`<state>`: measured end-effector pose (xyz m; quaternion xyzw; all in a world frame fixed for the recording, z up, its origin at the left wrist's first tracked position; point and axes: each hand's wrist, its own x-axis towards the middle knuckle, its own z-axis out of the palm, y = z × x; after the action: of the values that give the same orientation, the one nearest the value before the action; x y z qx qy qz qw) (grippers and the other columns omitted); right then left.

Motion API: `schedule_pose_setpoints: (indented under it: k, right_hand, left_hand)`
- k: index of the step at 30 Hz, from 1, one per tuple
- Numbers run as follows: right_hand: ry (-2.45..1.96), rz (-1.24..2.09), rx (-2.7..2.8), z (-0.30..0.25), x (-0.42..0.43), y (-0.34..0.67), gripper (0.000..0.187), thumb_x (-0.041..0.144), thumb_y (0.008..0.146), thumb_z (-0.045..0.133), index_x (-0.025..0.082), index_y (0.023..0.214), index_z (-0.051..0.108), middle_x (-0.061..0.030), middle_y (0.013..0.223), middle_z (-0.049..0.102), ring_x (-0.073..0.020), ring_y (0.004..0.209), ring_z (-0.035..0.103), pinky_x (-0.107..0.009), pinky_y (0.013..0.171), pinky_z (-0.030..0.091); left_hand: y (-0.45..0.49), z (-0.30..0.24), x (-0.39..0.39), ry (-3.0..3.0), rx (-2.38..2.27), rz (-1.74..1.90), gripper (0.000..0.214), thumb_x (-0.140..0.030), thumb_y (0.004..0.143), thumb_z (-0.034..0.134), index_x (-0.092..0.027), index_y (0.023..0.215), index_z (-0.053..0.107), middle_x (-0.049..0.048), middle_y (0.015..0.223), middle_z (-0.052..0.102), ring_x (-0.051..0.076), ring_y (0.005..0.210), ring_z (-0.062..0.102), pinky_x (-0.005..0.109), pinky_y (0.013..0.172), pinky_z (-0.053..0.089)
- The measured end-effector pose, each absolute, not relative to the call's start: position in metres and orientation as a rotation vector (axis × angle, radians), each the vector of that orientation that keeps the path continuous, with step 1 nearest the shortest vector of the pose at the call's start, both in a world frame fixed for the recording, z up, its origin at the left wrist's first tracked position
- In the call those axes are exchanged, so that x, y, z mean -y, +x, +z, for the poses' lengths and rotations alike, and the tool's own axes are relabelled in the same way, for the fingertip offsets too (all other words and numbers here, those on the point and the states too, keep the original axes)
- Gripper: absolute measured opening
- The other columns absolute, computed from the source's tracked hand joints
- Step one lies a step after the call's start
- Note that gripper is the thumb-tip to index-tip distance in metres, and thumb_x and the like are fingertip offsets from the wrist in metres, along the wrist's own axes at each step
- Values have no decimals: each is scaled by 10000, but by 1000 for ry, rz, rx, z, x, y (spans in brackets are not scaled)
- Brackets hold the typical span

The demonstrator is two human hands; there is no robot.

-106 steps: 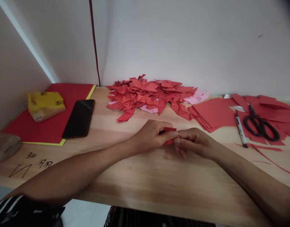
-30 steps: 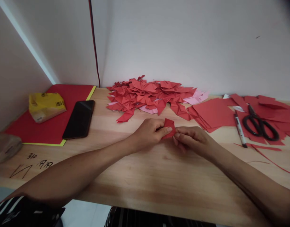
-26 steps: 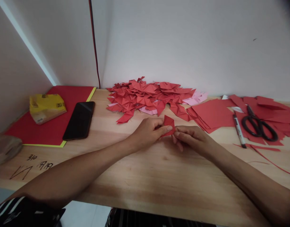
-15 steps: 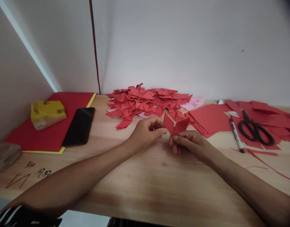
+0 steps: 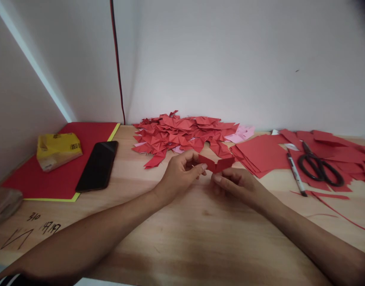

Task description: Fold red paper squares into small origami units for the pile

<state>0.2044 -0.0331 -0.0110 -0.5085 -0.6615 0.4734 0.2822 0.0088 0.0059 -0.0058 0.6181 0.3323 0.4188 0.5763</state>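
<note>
Between my hands, above the wooden table, is a folded piece of red paper (image 5: pixel 224 164) with two pointed wings spread to the sides. My left hand (image 5: pixel 184 171) pinches its left wing between thumb and fingers. My right hand (image 5: pixel 234 182) grips it from below near the middle, the thumb on the near side; some fingertips are hidden beneath. Just behind my hands lies a heap of similar folded red paper pieces (image 5: pixel 182 131), with a few pink ones (image 5: pixel 241 133) at its right end.
Flat red paper sheets (image 5: pixel 264 153) lie right of the heap. Further right are a marker (image 5: pixel 296 174), black scissors (image 5: pixel 319 169) and thin red paper strips (image 5: pixel 340 217). On the left are a phone (image 5: pixel 97 166) and a yellow packet (image 5: pixel 59 149) on large red sheets (image 5: pixel 48 186). A wall (image 5: pixel 230 59) stands behind.
The paper's raised wings have tipped down flatter, from a V shape to a wide spread. My left hand has closed onto the left wing. The view has tilted up slightly.
</note>
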Motion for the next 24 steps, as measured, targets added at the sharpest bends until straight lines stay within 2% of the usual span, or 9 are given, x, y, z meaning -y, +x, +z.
schedule_pose_setpoints:
  k: [3, 7, 9, 11, 15, 18, 24]
  right_hand:
    - [-1426, 1009, 1736, -14, 32, 206, 318, 521, 866, 581, 207, 913, 610, -28, 786, 635, -156, 660, 571, -270, 561, 428]
    - [-1422, 970, 1683, -16, 28, 210, 393, 513, 826, 640, 247, 1103, 555, -43, 946, 645, -171, 702, 603, -283, 561, 461]
    - [-1364, 991, 1679, -14, 28, 210, 333, 471, 837, 643, 251, 1074, 566, -46, 1015, 636, -179, 798, 626, -285, 631, 497]
    - [-1326, 993, 1696, -12, 28, 209, 232, 424, 855, 634, 242, 992, 588, -37, 993, 634, -175, 845, 629, -277, 682, 505]
    - [-1331, 984, 1744, -11, 31, 208, 135, 360, 877, 607, 226, 892, 595, -10, 866, 632, -146, 757, 616, -255, 644, 485]
    - [-1362, 934, 1709, -13, 32, 207, 118, 338, 863, 613, 222, 866, 592, -5, 854, 633, -145, 751, 619, -258, 656, 490]
    - [-1460, 836, 1645, -13, 36, 200, 115, 335, 845, 619, 222, 856, 602, -19, 843, 648, -145, 680, 612, -263, 590, 475]
  left_hand:
    - [10, -4, -5, 1431, -782, 962, 65, -188, 799, 640, -137, 805, 600, -5, 675, 633, 80, 597, 574, 204, 593, 444]
    - [11, -8, -4, 1434, -736, 902, 30, -148, 782, 614, -135, 805, 600, -8, 726, 616, 79, 633, 582, 208, 615, 441]
    - [12, -11, -3, 1473, -744, 873, 42, -134, 775, 600, -141, 816, 595, -8, 751, 610, 82, 665, 573, 212, 628, 433]
    - [12, -13, -1, 1521, -764, 838, 59, -128, 773, 591, -149, 828, 586, -11, 754, 601, 85, 675, 559, 214, 627, 424]
    - [12, -15, 0, 1541, -771, 802, 88, -148, 777, 605, -158, 862, 583, -10, 772, 609, 89, 685, 560, 217, 629, 431]
    - [13, -15, 0, 1485, -779, 792, 121, -163, 778, 609, -157, 896, 581, 6, 792, 639, 103, 682, 595, 235, 635, 460]
    - [13, -14, -1, 1375, -797, 799, 106, -178, 777, 619, -151, 862, 562, 8, 692, 650, 121, 607, 629, 249, 596, 492]
